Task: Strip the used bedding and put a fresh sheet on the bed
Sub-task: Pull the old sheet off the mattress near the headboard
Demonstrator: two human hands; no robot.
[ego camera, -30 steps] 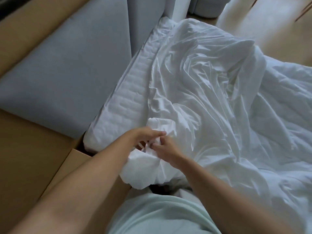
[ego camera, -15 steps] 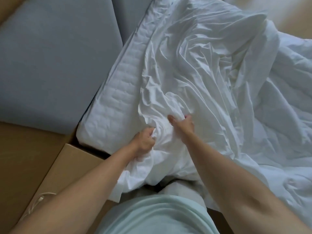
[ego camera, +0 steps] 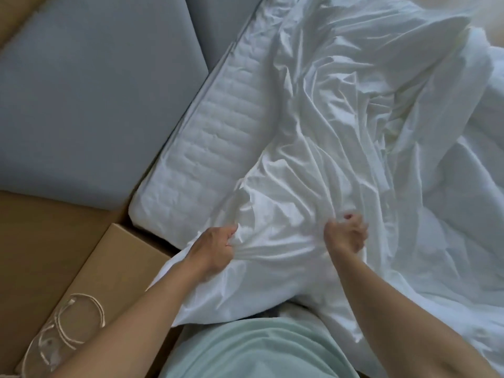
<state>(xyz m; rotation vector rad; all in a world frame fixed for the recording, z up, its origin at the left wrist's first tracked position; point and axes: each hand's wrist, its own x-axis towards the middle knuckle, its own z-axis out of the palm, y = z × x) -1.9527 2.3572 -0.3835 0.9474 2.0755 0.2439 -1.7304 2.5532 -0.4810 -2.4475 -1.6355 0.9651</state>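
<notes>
A crumpled white sheet point(ego camera: 341, 132) lies heaped over the bed, its near edge bunched towards me. My left hand point(ego camera: 215, 249) grips a fold of that edge near the mattress corner. My right hand point(ego camera: 346, 236) grips another fold about a forearm's length to the right. Between the two hands the cloth is pulled taut. The quilted white mattress point(ego camera: 207, 165) shows bare along its left side and near corner. More white bedding point(ego camera: 469, 214) lies rumpled at the right.
A grey padded headboard panel point(ego camera: 90, 99) stands left of the mattress. A tan wooden ledge point(ego camera: 103, 274) runs by the near corner, with a coiled white cable point(ego camera: 68, 323) on it. My pale green shirt point(ego camera: 245, 347) fills the bottom centre.
My hands have moved apart along the sheet's edge, the left staying near the mattress corner and the right sliding right. The cloth between them has gone from bunched to stretched.
</notes>
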